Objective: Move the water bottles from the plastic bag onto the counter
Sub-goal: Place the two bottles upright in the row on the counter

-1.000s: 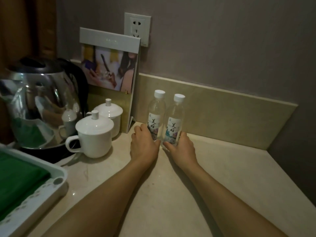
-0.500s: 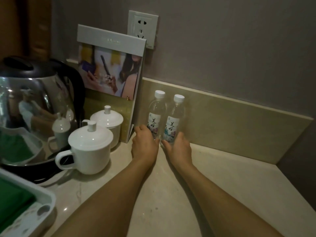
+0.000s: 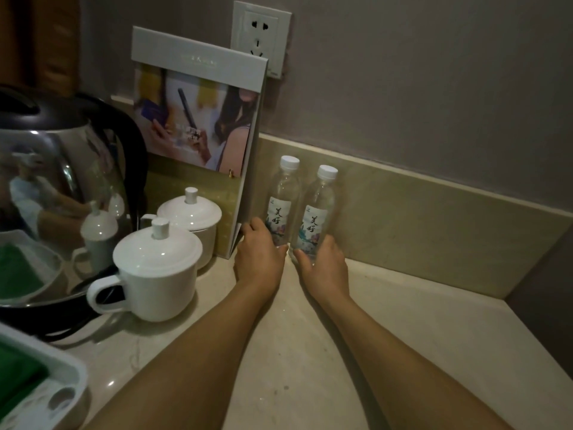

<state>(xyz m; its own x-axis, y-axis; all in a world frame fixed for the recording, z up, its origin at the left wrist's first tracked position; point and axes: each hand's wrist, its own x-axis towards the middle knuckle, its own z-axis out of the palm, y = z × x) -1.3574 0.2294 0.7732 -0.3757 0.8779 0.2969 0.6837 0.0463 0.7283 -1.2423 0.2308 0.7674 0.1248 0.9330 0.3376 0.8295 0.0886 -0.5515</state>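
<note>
Pale marble countertop point(image 3: 356, 352) fills the head camera's view, meeting a beige stone backsplash point(image 3: 434, 231) below a grey wall. Two clear plastic water bottles stand upright at the back of the counter, close to the backsplash, side by side and almost touching, each with a white screw cap and a white label printed with black characters and a floral design. A person's bare forearms reach in from the lower edge. The left hand point(image 3: 257, 259) curls around the base of the left water bottle point(image 3: 283, 197), thumb on its near side and fingers wrapped behind it. The right hand point(image 3: 325, 265) grasps the base of the right water bottle point(image 3: 317, 209) in the same way, fingers closed on its lower label. Both bottles rest on the countertop.

Just left of the bottles a printed display card point(image 3: 198, 119) leans against the wall, its edge beside the left hand; it partly covers a white wall socket point(image 3: 263, 35). Two white lidded ceramic cups sit in front of the card: the nearer cup point(image 3: 158, 271) with its handle turned toward the camera, the farther cup point(image 3: 189, 218) behind it. A stainless steel electric kettle point(image 3: 55, 187) with a black lid and handle stands at far left, its polished side mirroring the cups. A white tray point(image 3: 46, 395) holding something green shows at the lower left corner.
</note>
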